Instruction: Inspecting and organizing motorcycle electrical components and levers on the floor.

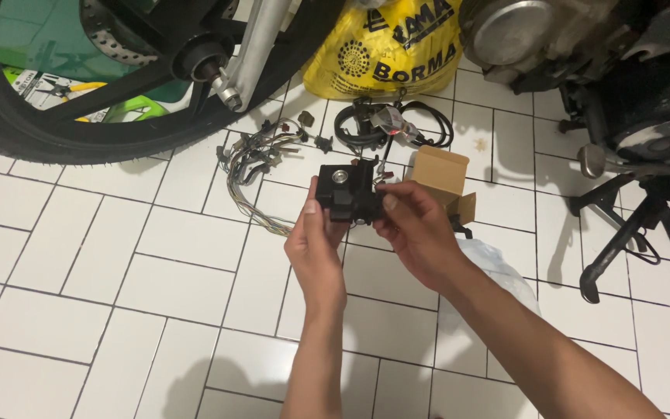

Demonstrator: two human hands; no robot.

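Your left hand (316, 248) and your right hand (416, 229) meet in the middle of the view, both closed around a small black switch block (348, 190) with a round silver button on its top face. The left thumb presses its near left corner, and the fingers wrap behind it. The right thumb and fingertips pinch its right edge. You hold the block in the air, above a white tiled floor (118, 271).

Just past the block, a bundle of thin coloured wires (253, 167) lies loose on the tiles to the left. A coil of black cable (389, 128) lies further back. A small open cardboard box (440, 177) sits right behind your right hand, and a clear plastic bag (490, 264) lies beneath your right forearm. Further off, a yellow bag (385, 46) leans at the top. A motorcycle wheel (63, 85) fills the upper left, and the engine and kickstand (622, 233) are at the right.

The grip looks firm, but it rests mostly on fingertips at the block's edges. If one hand lets go to reach for something, the block could tip and fall onto the hard tiles. Any short wires hanging behind it could also snag the box flap; whether there are any, the view does not show.
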